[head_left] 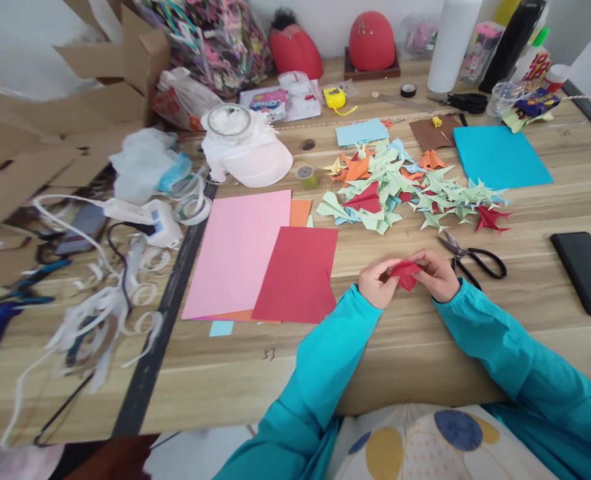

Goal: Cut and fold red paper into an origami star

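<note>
A small piece of folded red paper (404, 273) is held just above the wooden table between both hands. My left hand (377, 283) pinches its left side, and my right hand (436, 275) pinches its right side. Beyond the hands lies a heap of folded paper figures (388, 180), mostly pale green, with some orange, red and blue. To the left, a red sheet (298, 277) partly covers a pink sheet (243, 250), with a little orange paper showing beneath. Black-handled scissors (470, 255) rest with their blades apart, close to my right hand.
A phone (585, 272) lies at the right. Blue paper (503, 157) sits behind the heap. Tangled cables and tape strips (100, 307) spread across the left, near a cardboard box (115, 100). Bottles (453, 47), a yellow tape measure (334, 98) and red pincushion-like domes (372, 41) stand at the back.
</note>
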The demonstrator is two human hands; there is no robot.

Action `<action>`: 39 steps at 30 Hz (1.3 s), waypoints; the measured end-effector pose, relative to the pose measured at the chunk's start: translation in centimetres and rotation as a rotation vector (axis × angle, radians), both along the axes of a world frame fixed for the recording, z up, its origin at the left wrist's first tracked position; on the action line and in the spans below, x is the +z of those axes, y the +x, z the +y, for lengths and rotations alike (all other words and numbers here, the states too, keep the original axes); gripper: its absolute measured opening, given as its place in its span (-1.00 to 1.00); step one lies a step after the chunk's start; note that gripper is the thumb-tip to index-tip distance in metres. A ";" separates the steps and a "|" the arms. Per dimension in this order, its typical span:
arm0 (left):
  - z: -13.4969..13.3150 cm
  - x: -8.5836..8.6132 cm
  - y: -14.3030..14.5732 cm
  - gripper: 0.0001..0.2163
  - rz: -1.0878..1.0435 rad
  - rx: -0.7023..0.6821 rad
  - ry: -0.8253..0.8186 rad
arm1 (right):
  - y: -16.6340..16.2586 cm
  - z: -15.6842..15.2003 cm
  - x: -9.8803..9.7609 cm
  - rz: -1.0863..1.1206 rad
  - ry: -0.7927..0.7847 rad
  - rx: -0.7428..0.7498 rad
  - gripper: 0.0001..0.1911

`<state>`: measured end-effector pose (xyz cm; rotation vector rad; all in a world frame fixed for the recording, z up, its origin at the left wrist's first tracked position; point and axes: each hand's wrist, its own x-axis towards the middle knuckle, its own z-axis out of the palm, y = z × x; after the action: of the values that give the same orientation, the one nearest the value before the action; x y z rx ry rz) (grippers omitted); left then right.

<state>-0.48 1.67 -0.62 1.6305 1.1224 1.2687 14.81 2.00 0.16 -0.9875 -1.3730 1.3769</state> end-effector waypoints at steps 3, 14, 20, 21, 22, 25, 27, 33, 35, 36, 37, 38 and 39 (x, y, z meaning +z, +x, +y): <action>0.0 0.3 0.0 -0.85 0.008 -0.004 0.005 | 0.1 0.0 0.0 -0.012 -0.012 -0.014 -0.71; 0.2 1.3 0.1 -0.87 0.043 -0.008 0.023 | -0.1 0.0 0.3 -0.082 -0.049 -0.044 -0.80; 0.3 1.3 0.0 -0.85 0.019 -0.028 0.057 | 0.0 0.0 0.0 -0.154 -0.018 0.019 -0.78; 0.3 1.3 0.0 -0.87 0.009 -0.047 0.063 | 0.0 -0.1 0.0 -0.175 -0.009 0.020 -0.78; 0.3 1.2 -0.1 -0.88 0.003 -0.061 0.067 | 0.0 -0.1 -0.1 -0.202 0.000 0.019 -0.78; 0.4 1.1 -0.2 -0.88 0.005 -0.069 0.062 | -0.1 -0.2 0.0 -0.279 0.016 0.022 -0.79; 0.4 1.1 -0.2 -0.87 0.012 -0.068 0.053 | -0.1 -0.2 0.2 -0.308 0.020 0.036 -0.81; 0.3 1.5 -0.1 -0.87 0.010 -0.086 0.065 | -0.1 -0.2 0.5 -0.393 0.058 0.051 -0.87; 0.2 1.6 -0.1 -0.87 0.010 -0.073 0.089 | -0.1 -0.2 0.5 -0.416 0.079 0.055 -0.89; 0.2 1.7 -0.1 -0.87 0.008 -0.066 0.106 | -0.1 -0.2 0.5 -0.424 0.090 0.058 -0.90; 0.2 1.7 -0.1 -0.87 0.004 -0.064 0.124 | -0.1 -0.2 0.5 -0.432 0.099 0.062 -0.91; 0.2 1.7 -0.1 -0.86 -0.001 -0.068 0.140 | -0.1 -0.2 0.5 -0.439 0.107 0.065 -0.91; 0.2 1.7 -0.1 -0.86 -0.008 -0.078 0.152 | -0.1 -0.2 0.5 -0.443 0.112 0.068 -0.91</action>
<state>-0.62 1.84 1.11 1.7616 0.9676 1.3364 14.71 1.83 0.68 -1.2273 -1.8029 1.1538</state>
